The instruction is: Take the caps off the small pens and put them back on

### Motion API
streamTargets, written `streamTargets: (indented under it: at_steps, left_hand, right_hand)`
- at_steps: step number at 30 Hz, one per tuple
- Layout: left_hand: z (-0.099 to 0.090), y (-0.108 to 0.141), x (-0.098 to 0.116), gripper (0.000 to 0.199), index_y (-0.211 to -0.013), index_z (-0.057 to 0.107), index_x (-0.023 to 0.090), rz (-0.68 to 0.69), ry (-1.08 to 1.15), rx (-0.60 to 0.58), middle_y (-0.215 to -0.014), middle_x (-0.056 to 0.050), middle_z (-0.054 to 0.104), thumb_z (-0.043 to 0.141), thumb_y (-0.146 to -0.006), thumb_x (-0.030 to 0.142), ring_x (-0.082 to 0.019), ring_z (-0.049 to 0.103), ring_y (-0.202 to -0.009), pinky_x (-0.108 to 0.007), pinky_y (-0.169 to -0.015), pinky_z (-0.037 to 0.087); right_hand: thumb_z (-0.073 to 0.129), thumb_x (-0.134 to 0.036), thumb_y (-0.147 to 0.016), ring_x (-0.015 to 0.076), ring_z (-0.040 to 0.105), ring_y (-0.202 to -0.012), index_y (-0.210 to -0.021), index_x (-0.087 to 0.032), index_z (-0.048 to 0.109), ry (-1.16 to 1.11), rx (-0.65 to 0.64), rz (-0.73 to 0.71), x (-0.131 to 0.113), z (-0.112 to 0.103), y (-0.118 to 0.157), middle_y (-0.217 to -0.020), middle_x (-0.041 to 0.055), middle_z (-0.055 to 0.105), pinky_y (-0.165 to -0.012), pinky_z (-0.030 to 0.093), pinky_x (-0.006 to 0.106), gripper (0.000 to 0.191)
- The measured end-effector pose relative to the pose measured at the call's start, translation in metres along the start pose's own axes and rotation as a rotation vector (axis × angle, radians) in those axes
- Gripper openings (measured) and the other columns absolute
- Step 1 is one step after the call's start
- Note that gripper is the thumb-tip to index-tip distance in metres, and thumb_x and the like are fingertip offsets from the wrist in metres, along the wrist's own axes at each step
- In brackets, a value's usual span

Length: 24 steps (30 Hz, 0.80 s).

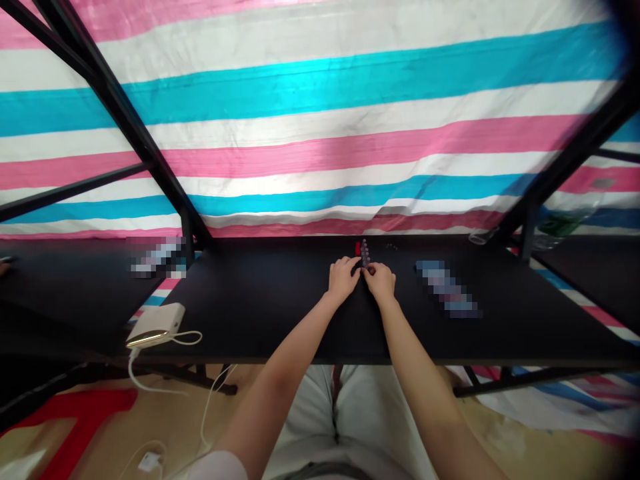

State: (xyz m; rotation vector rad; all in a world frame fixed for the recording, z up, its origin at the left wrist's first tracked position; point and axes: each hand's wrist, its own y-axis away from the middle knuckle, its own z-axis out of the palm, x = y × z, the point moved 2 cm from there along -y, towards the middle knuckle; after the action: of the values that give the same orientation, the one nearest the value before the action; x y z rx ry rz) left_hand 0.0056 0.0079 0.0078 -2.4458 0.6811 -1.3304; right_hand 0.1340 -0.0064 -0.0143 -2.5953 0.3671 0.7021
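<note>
Both hands meet near the middle of the black table, at a small strip of clear, bead-like pieces (365, 252). My left hand (343, 277) lies at the strip's lower left, fingers bent together; what its fingertips hold is too small to name. My right hand (381, 281) is pinched at the strip's near end, thumb and forefinger close to the left fingertips. Its grip is also too small to make out. A small red piece (357, 249) stands just left of the strip, beyond the left fingers. Some tiny bits (392, 247) lie to the right of the strip.
The black table (260, 293) has a blurred-out flat object (447, 288) at right. A white power bank (157, 323) with cables sits at the left front edge. Black metal frame bars (145, 143) rise at both sides before a striped sheet (320, 87). A clear bottle (563, 223) lies far right.
</note>
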Motion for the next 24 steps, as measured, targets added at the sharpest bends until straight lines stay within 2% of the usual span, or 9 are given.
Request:
streamTargets:
  at_steps: [6,9,12,15,18,24]
  left_hand:
    - [-0.005,0.0,-0.002,0.02,-0.095,0.059,0.021,0.017,-0.252,-0.027,-0.092,-0.004,0.058,0.048,-0.078,0.023,-0.017,0.05,-0.085,-0.031,-0.077,0.035]
    - [-0.015,0.002,-0.005,0.013,-0.086,0.058,0.018,0.023,-0.211,0.008,-0.085,-0.003,0.059,0.05,-0.077,0.022,-0.013,0.051,-0.073,-0.027,-0.071,0.037]
    - [-0.03,0.009,-0.008,0.011,-0.085,0.056,0.017,0.035,-0.095,0.09,-0.081,-0.002,0.058,0.051,-0.077,0.023,-0.01,0.049,-0.064,-0.025,-0.067,0.039]
    - [-0.043,0.022,-0.012,0.014,-0.087,0.055,0.017,0.008,0.022,0.212,-0.083,-0.002,0.057,0.049,-0.078,0.027,-0.009,0.05,-0.063,-0.023,-0.065,0.041]
    - [-0.053,0.033,-0.015,0.017,-0.088,0.054,0.017,-0.074,0.11,0.304,-0.083,-0.003,0.057,0.049,-0.079,0.031,-0.009,0.05,-0.063,-0.022,-0.063,0.042]
    - [-0.06,0.038,-0.016,0.019,-0.089,0.053,0.018,-0.127,0.217,0.357,-0.08,-0.003,0.057,0.05,-0.078,0.033,-0.009,0.053,-0.065,-0.02,-0.06,0.042]
  right_hand:
    - [0.051,-0.033,-0.075,0.0179,0.052,-0.08,-0.086,-0.019,0.062,0.042,-0.048,0.05,-0.003,-0.002,0.001,-0.08,0.0035,0.06,-0.063,0.03,0.027,0.021]
    - [0.051,-0.032,-0.075,0.0186,0.052,-0.081,-0.082,-0.019,0.061,0.032,-0.024,0.036,-0.004,-0.002,0.002,-0.083,0.0045,0.061,-0.064,0.029,0.028,0.018]
    - [0.049,-0.031,-0.076,0.0188,0.052,-0.081,-0.082,-0.019,0.06,-0.008,0.021,-0.001,-0.008,-0.002,0.005,-0.084,0.0049,0.062,-0.067,0.03,0.029,0.018]
    - [0.047,-0.031,-0.077,0.0174,0.053,-0.076,-0.084,-0.019,0.059,-0.072,0.044,-0.071,-0.015,0.0,0.008,-0.08,0.0028,0.062,-0.069,0.03,0.029,0.017]
    - [0.046,-0.031,-0.078,0.0161,0.052,-0.073,-0.085,-0.02,0.059,-0.137,0.053,-0.188,-0.025,0.002,0.012,-0.081,0.0027,0.062,-0.068,0.03,0.029,0.019]
    - [0.046,-0.03,-0.08,0.0149,0.053,-0.071,-0.091,-0.02,0.061,-0.211,0.016,-0.428,-0.039,0.003,0.019,-0.083,0.0038,0.061,-0.067,0.033,0.027,0.021]
